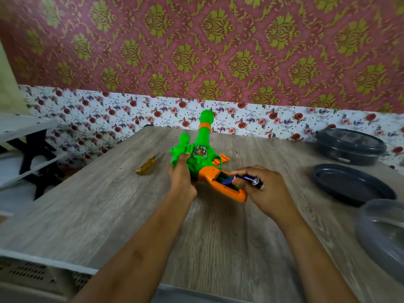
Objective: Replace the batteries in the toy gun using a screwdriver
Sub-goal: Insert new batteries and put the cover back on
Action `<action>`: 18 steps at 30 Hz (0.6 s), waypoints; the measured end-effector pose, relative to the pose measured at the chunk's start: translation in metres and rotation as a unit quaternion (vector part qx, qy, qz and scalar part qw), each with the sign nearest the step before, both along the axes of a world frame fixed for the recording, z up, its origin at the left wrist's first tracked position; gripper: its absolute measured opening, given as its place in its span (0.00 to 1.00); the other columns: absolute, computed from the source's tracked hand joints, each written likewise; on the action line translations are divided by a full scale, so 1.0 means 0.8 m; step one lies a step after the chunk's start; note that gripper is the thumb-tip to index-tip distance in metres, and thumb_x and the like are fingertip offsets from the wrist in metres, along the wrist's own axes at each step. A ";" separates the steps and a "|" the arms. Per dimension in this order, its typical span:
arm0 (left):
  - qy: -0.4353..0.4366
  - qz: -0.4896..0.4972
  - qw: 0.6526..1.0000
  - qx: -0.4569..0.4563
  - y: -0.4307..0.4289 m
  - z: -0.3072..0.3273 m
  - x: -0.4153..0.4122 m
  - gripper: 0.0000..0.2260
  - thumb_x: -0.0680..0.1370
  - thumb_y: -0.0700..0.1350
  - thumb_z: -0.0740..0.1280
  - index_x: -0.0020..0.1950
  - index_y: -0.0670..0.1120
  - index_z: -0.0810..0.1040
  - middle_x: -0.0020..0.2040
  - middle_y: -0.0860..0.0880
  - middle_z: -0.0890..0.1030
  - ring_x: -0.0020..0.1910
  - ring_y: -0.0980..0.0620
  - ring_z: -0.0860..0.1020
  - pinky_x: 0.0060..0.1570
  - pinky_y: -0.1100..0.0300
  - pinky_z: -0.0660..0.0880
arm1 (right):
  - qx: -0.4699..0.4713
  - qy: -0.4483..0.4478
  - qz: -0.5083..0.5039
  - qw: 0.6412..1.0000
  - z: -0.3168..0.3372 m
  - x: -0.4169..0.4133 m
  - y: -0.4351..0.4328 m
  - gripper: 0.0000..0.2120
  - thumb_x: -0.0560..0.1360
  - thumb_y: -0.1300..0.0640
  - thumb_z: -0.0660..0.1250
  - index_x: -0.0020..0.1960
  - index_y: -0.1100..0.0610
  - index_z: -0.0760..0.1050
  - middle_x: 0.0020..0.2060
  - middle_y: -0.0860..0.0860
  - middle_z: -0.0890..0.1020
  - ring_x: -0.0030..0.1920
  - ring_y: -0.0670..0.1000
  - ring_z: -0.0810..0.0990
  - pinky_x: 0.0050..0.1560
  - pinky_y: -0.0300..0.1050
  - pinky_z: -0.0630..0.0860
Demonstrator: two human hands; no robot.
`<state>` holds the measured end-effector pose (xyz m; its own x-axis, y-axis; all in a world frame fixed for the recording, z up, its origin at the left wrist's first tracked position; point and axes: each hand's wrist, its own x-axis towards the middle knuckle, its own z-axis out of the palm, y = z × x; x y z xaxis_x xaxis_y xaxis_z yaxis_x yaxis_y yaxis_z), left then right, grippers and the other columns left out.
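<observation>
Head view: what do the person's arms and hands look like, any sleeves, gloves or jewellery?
The left hand and right hand are bare: no gloves, rings, watch or bracelet show. No sleeve shows on either arm down to the frame's bottom edge. The picture is a little blurred, so fine marks cannot be told.

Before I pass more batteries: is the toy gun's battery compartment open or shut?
Open: the orange grip of the toy gun shows an uncovered cavity with one battery inside; the right hand pinches a second battery above it.
</observation>
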<state>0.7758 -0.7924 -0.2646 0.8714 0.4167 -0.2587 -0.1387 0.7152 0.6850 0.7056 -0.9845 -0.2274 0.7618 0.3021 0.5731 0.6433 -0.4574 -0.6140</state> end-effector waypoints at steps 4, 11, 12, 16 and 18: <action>-0.013 -0.004 1.000 -0.005 0.002 -0.002 0.004 0.21 0.73 0.43 0.68 0.65 0.45 0.72 0.57 0.42 0.81 0.53 0.43 0.81 0.45 0.50 0.80 | 0.024 0.050 0.022 0.998 0.006 -0.006 0.001 0.11 0.70 0.63 0.71 0.43 0.46 0.80 0.41 0.38 0.80 0.44 0.33 0.77 0.43 0.24 0.70; -0.027 -0.025 0.999 -0.011 -0.005 -0.003 0.007 0.18 0.75 0.41 0.66 0.65 0.43 0.73 0.57 0.41 0.81 0.52 0.42 0.81 0.46 0.50 0.79 | 0.058 0.077 0.026 0.995 0.017 -0.012 -0.002 0.11 0.69 0.65 0.72 0.43 0.49 0.81 0.39 0.38 0.81 0.43 0.34 0.79 0.43 0.25 0.72; -0.022 -0.027 0.999 -0.006 -0.005 -0.004 0.007 0.19 0.74 0.42 0.66 0.65 0.44 0.73 0.57 0.41 0.81 0.54 0.41 0.81 0.46 0.51 0.79 | 0.048 0.085 0.020 0.995 0.015 -0.012 0.000 0.10 0.68 0.64 0.73 0.44 0.49 0.82 0.39 0.37 0.81 0.42 0.34 0.79 0.42 0.25 0.72; -0.008 -0.033 0.999 0.001 -0.007 -0.006 0.008 0.20 0.73 0.43 0.68 0.64 0.44 0.73 0.56 0.41 0.81 0.54 0.41 0.81 0.48 0.48 0.80 | 0.032 0.106 -0.011 0.994 0.011 -0.015 0.008 0.10 0.66 0.63 0.75 0.40 0.48 0.80 0.38 0.39 0.80 0.41 0.41 0.79 0.39 0.28 0.72; -0.009 -0.037 0.999 0.004 -0.007 -0.006 0.008 0.20 0.73 0.43 0.68 0.65 0.44 0.73 0.55 0.41 0.82 0.52 0.41 0.81 0.49 0.47 0.80 | 0.043 0.107 -0.034 0.993 0.012 -0.017 0.008 0.10 0.65 0.63 0.76 0.37 0.49 0.79 0.37 0.42 0.81 0.41 0.42 0.78 0.37 0.29 0.72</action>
